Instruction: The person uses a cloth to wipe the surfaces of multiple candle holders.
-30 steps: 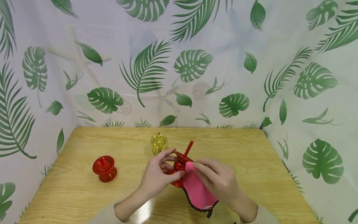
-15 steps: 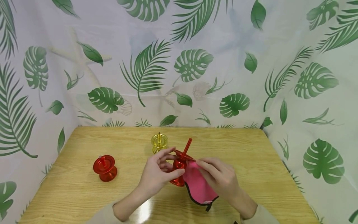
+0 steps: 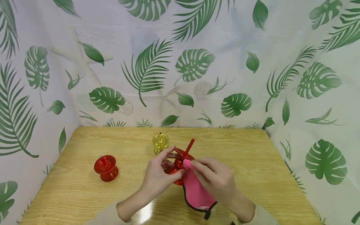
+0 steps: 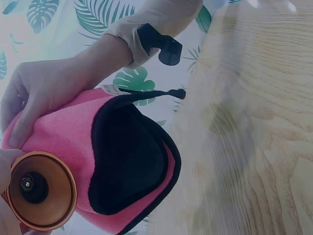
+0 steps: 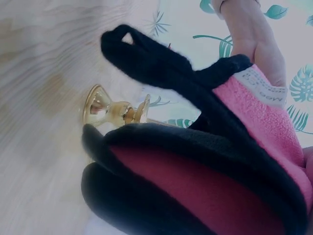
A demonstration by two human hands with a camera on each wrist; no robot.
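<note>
My left hand (image 3: 156, 173) grips a glossy red candle holder (image 3: 189, 148), tilted, with a dish and a long stem at its top; my fingers hide part of its body. In the left wrist view, the hollow underside of its base (image 4: 61, 193) shows a dark nut at the centre. My right hand (image 3: 220, 179) pinches a pink cloth mitt (image 3: 197, 192) with black edging and a black loop. The mitt's pink tip lies against the holder just under the dish, and its open end hangs down, showing a dark lining in the left wrist view.
A second red candle holder (image 3: 105, 165) stands upright on the wooden table (image 3: 70, 200) at the left. Behind my left hand stands a small gold candle holder (image 3: 160, 142). Leaf-patterned cloth walls (image 3: 157, 112) border the table at the back and sides.
My right hand has slid the mitt's tip along the holder under the dish, out to the right and back left. The red holder has tilted slightly in my left hand.
</note>
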